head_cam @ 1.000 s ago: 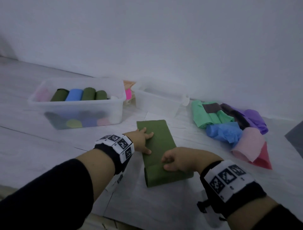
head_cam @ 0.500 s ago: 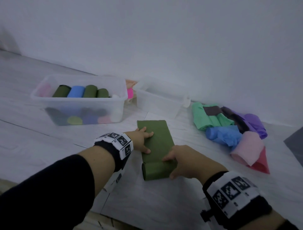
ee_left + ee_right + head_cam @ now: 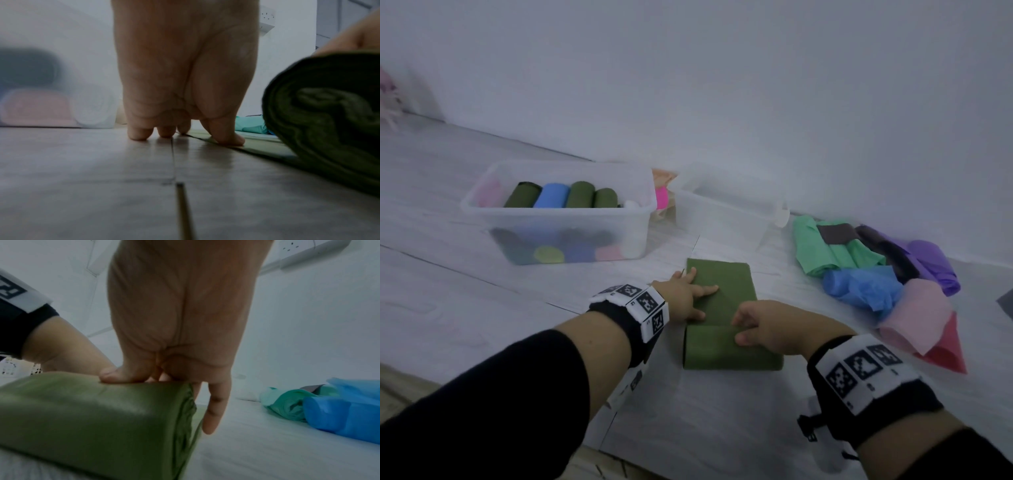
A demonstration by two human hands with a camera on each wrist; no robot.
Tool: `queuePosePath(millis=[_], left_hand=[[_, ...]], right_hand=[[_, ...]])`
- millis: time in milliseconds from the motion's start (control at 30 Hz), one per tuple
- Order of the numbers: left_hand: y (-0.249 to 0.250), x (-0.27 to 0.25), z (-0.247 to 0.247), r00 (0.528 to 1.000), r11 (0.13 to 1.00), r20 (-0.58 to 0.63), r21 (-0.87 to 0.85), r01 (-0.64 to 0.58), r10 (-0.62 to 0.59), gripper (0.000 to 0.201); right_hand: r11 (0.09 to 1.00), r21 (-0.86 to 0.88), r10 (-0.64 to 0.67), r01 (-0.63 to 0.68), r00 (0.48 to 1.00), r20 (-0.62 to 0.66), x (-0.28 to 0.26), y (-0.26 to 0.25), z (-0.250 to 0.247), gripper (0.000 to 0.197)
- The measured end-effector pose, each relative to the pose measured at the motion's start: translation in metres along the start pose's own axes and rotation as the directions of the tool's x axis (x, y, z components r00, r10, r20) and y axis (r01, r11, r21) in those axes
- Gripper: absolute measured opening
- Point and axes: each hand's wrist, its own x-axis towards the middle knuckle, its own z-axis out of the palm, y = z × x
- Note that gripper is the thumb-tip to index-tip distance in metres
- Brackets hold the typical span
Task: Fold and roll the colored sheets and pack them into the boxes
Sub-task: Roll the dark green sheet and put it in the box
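The olive green sheet (image 3: 722, 308) lies on the floor (image 3: 482, 308), folded into a long strip, its near end rolled up. The right hand (image 3: 770, 325) curls its grip over the roll; the left hand (image 3: 681, 298) presses flat, fingers straight, on the unrolled part. The left box (image 3: 558, 212) already holds many rolls, the right box (image 3: 726, 209) looks empty, and a pile of loose sheets (image 3: 876, 270) still waits nearby.

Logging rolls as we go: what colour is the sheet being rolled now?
Olive green sheet, plain; the head view shows it best.
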Motion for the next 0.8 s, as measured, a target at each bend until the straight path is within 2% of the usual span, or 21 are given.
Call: queuePosePath(millis=[100, 200, 267, 367, 467, 533, 667, 800], left_hand=[[-0.002, 0.000, 0.000, 1.000, 0.998, -0.024, -0.055, 0.016, -0.018, 0.072], [-0.003, 0.001, 0.000, 1.000, 0.997, -0.023, -0.076, 0.015, -0.017, 0.074], [-0.003, 0.001, -0.001, 0.999, 0.996, -0.028, -0.092, 0.017, -0.020, 0.075], [-0.002, 0.001, -0.001, 0.999, 0.994, -0.036, -0.111, 0.023, -0.027, 0.071], [0.000, 0.003, -0.001, 0.998, 0.990, -0.040, -0.137, 0.042, -0.048, 0.059], [0.000, 0.005, 0.000, 0.998, 0.990, -0.045, -0.133, 0.046, -0.053, 0.058], [-0.003, 0.009, 0.001, 0.998, 0.994, -0.051, -0.103, 0.041, -0.046, 0.062], [-0.003, 0.009, 0.002, 0.999, 0.998, -0.048, -0.056, 0.018, -0.020, 0.070]], right_hand=[[0.999, -0.036, 0.027, -0.030, 0.996, -0.084, 0.004, -0.007, 0.002, 0.030], [0.987, -0.151, 0.021, -0.051, 0.980, -0.196, 0.006, -0.015, 0.004, 0.025], [0.979, -0.199, 0.012, -0.046, 0.985, -0.171, 0.006, -0.019, 0.005, 0.030], [0.948, -0.318, -0.038, 0.007, 0.995, -0.090, 0.003, -0.018, 0.012, 0.052], [0.902, -0.432, -0.067, 0.011, 0.991, -0.114, 0.000, -0.018, 0.018, 0.053], [0.918, -0.396, -0.096, 0.036, 0.986, -0.134, -0.001, -0.016, 0.017, 0.050], [0.988, -0.150, -0.054, 0.035, 0.991, -0.121, -0.008, -0.009, 0.006, 0.059], [0.990, -0.140, -0.037, 0.026, 0.996, -0.076, -0.007, -0.006, 0.001, 0.049]])
